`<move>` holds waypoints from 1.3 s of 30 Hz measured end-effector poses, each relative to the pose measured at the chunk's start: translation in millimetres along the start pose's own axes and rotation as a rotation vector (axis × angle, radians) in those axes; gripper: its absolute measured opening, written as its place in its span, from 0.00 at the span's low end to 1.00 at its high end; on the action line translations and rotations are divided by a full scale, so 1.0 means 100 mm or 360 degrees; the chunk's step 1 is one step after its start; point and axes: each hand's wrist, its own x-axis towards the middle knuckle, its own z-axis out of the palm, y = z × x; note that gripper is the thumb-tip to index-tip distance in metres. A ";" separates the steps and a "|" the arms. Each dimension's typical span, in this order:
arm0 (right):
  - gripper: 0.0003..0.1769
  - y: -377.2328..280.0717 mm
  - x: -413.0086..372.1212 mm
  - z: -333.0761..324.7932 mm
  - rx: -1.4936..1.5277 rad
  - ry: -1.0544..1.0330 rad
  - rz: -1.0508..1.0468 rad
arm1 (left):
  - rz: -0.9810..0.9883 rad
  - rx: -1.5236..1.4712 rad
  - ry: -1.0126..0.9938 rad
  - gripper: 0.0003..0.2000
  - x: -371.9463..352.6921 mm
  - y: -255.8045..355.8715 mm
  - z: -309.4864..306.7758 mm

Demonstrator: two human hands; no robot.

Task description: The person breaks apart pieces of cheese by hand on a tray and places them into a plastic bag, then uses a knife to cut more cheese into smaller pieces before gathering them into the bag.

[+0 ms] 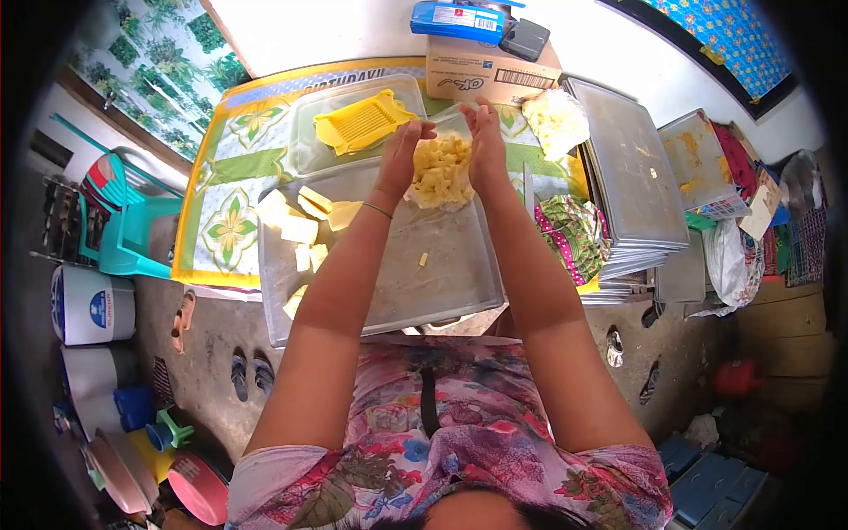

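Note:
A heap of pale yellow pieces (440, 172) lies at the back of a grey metal tray (406, 256). My left hand (407, 155) is at the heap's left side and my right hand (485, 146) at its right side, palms facing each other with fingers stretched out. Clear plastic seems to show round the heap, near my right fingers. Larger yellow chunks (299, 230) lie on the tray's left part, and one small piece (423, 260) is near its middle. Behind my left hand, a yellow slotted plastic board (362, 122) rests on a clear lid-like tray (305, 159).
A bag of yellow pieces (555, 124) is at the back right, before a cardboard box (486, 72). Stacked metal trays (627, 168) stand on the right, beside a green and pink patterned cloth (570, 231). A teal chair (141, 231) stands left of the table.

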 end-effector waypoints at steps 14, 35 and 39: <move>0.30 -0.57 -0.45 -0.28 -0.2140 -0.1118 -0.0166 | 0.0502 0.1892 -0.1038 0.12 -0.24 0.46 -0.52; 0.22 -0.66 -0.87 -0.29 -0.0722 -0.0263 0.0280 | 0.0504 0.1508 -0.0431 0.07 -0.33 0.74 -0.33; 0.22 -0.66 -1.27 -0.02 -0.1176 -0.0428 -0.0370 | 0.0657 0.1665 -0.0562 0.04 -0.36 0.70 -0.38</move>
